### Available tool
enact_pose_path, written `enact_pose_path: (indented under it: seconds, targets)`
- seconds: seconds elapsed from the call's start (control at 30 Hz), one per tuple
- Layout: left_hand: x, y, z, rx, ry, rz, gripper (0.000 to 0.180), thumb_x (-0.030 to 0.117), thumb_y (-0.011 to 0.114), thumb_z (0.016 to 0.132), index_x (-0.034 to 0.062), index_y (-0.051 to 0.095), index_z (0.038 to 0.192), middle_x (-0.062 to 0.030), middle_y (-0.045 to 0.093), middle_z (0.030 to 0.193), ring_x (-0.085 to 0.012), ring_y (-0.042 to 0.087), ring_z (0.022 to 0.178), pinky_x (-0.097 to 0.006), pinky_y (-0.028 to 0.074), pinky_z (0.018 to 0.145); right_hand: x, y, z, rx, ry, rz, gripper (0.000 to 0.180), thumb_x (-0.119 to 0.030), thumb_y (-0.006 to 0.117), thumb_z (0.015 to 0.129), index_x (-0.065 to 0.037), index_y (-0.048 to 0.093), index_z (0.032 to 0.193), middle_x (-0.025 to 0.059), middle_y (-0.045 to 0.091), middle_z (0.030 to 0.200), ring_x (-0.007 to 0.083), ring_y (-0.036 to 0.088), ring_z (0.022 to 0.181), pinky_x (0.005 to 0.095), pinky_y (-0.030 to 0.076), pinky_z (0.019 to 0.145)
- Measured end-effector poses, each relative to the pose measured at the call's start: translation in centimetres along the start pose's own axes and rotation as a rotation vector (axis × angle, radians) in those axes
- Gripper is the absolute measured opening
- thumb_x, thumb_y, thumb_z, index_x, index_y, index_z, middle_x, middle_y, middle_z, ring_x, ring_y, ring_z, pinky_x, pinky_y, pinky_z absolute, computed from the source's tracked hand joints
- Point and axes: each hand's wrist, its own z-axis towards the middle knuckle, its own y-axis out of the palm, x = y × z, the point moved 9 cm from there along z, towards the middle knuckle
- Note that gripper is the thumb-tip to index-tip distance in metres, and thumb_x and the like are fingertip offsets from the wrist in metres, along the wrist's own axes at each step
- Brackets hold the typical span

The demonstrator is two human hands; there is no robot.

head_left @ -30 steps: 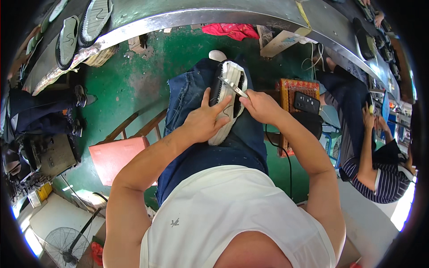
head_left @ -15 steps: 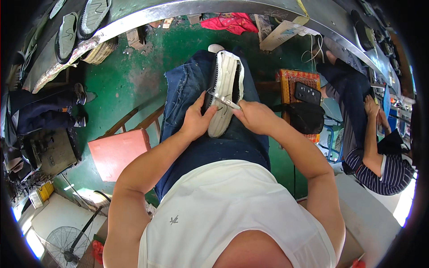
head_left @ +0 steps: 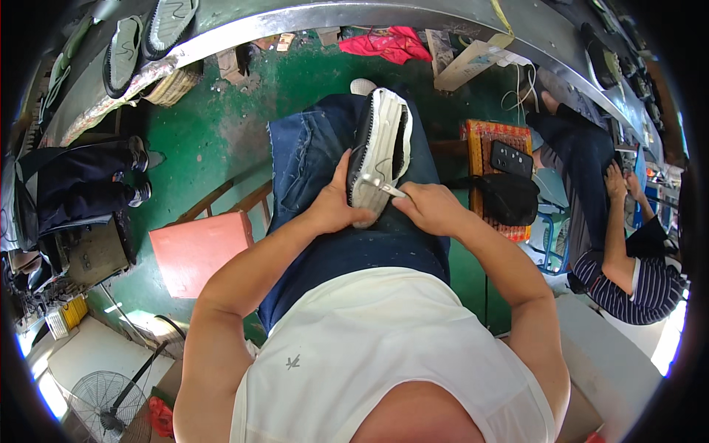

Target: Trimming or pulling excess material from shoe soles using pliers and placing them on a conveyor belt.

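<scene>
A pale, cream-coloured shoe with a black sole edge lies lengthwise on my lap, its dark opening toward the right. My left hand grips the shoe from its left side, fingers along the sole edge and thumb by the near end. Between the fingers of my right hand is a small silver awl-like tool, its metal head against the near part of the shoe. A dark loop of thread lies on the upper there. The tool's fine tip is too small to make out.
Above runs a metal bench with grey shoe pieces. A pink box-like seat stands at left. On the right, a beaded seat bears a phone and a black bag; beyond sits a person in stripes.
The tool has swung from pointing left across the shoe to its near part. My left hand has slid slightly nearer along the shoe, and the shoe has shifted a little right.
</scene>
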Motion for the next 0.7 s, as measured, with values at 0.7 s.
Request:
enact_pose_path:
  seconds: [0.7]
  targets:
    - [5.3,-7.0,1.1,0.056,0.171,0.148,0.093,0.01,0.077,0.077,0.0021,0.028,0.157,-0.0274,0.059,0.134,-0.0365,0.06,0.124,-0.036,0.045,0.106,4.1,-2.1,-0.3,0.366,0.044,0.77,0.042,-0.034,0.042,0.108,0.004,0.06,0.104,0.0108,0.067,0.082,0.0184,0.067,0.069,0.0341,0.052,0.065]
